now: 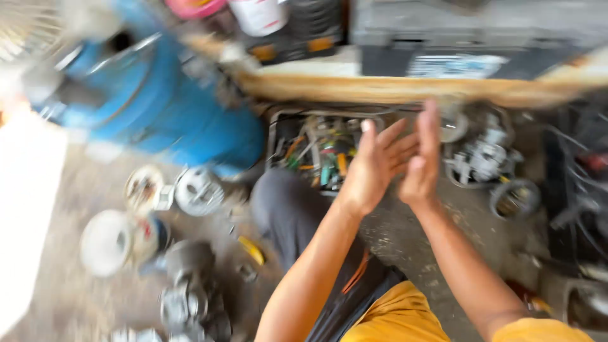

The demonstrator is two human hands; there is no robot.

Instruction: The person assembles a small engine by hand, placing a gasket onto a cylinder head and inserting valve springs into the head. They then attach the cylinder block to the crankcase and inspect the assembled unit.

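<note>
Both hands are raised in front of the body with nothing in them: the left hand is open with its fingers spread and its palm turned toward the right hand, which stands edge-on with its fingers straight and close together. The two palms face each other and sit just beside one another, the fingertips of the left overlapping the right in this view; the blur makes it impossible to tell whether they actually touch. Directly behind the hands, on the ground, lies an open tray of tools crowded with wires and coloured handles, the nearest thing to the left hand. Just beyond the right hand sits a grey metal engine part with a round ring beside it. Below the left forearm a bent knee in dark grey trousers shows, and yellow cloth covers the lap. Farther left on the dusty concrete floor lie round metal motor covers, a white disc-shaped part and a dark motor body. A large blue cylinder lies behind them, and a wooden plank runs across the top.
</note>
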